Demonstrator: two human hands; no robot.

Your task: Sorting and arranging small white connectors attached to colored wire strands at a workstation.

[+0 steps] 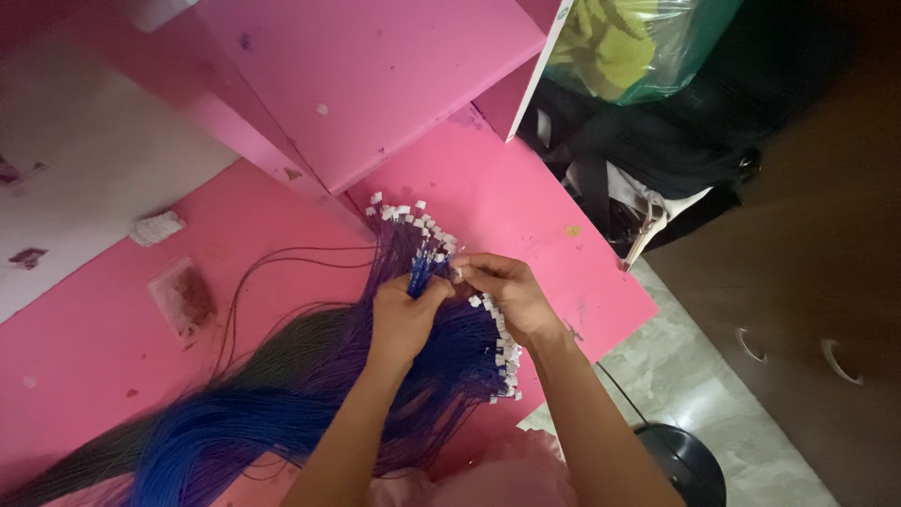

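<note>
A big bundle of thin blue and dark wires point(282, 394) lies across the pink table point(113, 319), each wire ending in a small white connector point(413, 221). My left hand point(404, 319) grips a gathered bunch of the blue wire ends just below their connectors. My right hand point(502, 286) pinches one white connector at the tip of that bunch. More white connectors point(507, 361) fan out in a row under my right wrist.
A pink shelf unit point(375, 75) rises at the back of the table. A small plastic bag point(183, 296) and a white scrap point(157, 228) lie at left. Dark bags point(657, 150) and a green plastic bag point(638, 47) sit beyond the table's right edge, by a brown cabinet point(826, 282).
</note>
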